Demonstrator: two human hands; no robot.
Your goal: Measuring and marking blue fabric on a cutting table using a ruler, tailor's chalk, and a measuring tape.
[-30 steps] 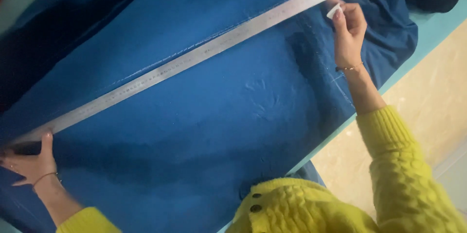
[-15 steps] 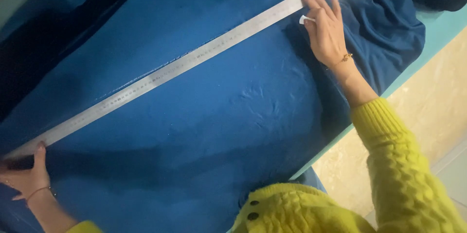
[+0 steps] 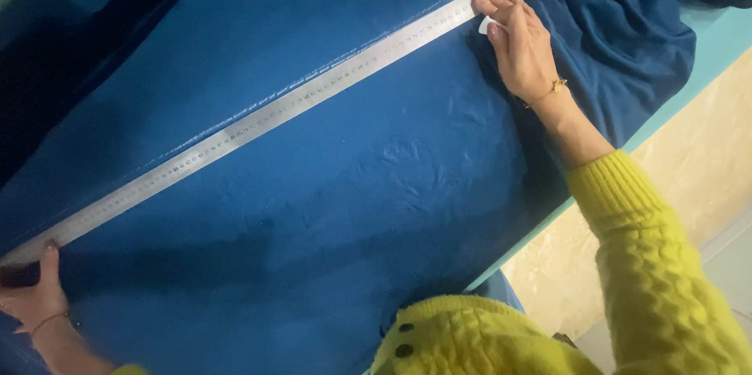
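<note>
along the long steel ruler (image 3: 298, 101) crossing the blue fabric (image 3: 352, 210), my right hand (image 3: 521, 50) pinches white chalk (image 3: 487, 26) against its near edge; my left hand (image 3: 31, 297), grip spread, presses its far end.

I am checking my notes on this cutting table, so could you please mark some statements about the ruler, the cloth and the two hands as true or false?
1. The long metal ruler lies diagonally across the blue fabric. True.
2. The right hand holds scissors. False: it holds a small white piece, seemingly chalk, beside the ruler's edge.
3. The left hand touches the ruler's near end. True.
4. The sleeves are red. False: the sweater sleeve is yellow.
5. The right wrist is bare. False: it wears a thin bracelet.
</note>
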